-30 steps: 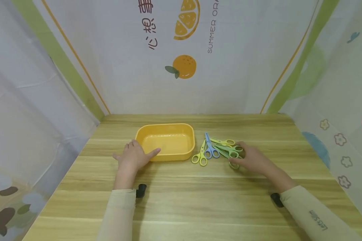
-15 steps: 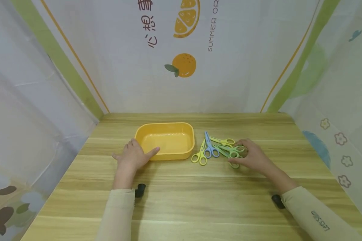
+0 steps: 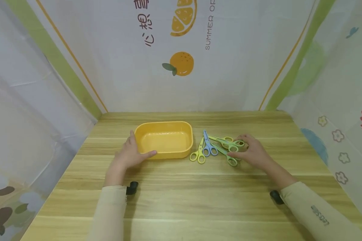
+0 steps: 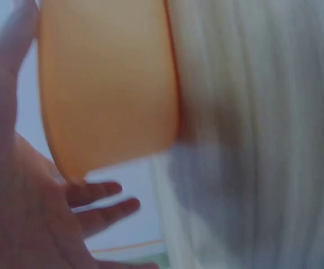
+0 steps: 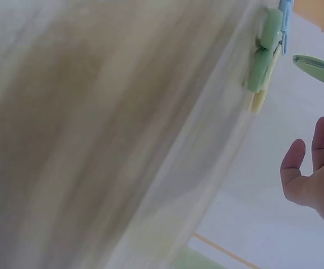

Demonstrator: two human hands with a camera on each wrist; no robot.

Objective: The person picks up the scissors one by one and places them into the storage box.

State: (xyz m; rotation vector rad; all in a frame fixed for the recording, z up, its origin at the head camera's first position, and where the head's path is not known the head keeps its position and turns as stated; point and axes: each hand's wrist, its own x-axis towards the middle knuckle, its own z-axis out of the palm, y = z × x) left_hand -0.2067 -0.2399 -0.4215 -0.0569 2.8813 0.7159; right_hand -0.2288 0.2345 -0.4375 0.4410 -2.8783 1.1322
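My left hand [image 3: 127, 154] is at the near left corner of a yellow plastic bin [image 3: 169, 155], thumb over the near rim and fingers along the left side. In the left wrist view those fingers [image 4: 103, 218] are extended past the bin's edge. On the right, my right hand [image 3: 253, 152] pinches a pair of green scissors [image 3: 233, 148] by the handles. The right wrist view shows its green blade end [image 5: 316, 69] raised off the table. Under and beside it lie another green pair [image 3: 231, 161], blue scissors [image 3: 209, 147] and yellow scissors [image 3: 199, 154].
The wooden table [image 3: 181, 197] carries the bin and the scissors. A printed white curtain [image 3: 229, 80] hangs behind it and along both sides. A small black wrist mount [image 3: 132, 188] shows by the left sleeve, another mount [image 3: 276, 197] by the right.
The held green scissors have risen and shifted slightly away from the lower green pair. My left hand has turned, its thumb and fingers closer along the bin's corner. The view has shifted slightly.
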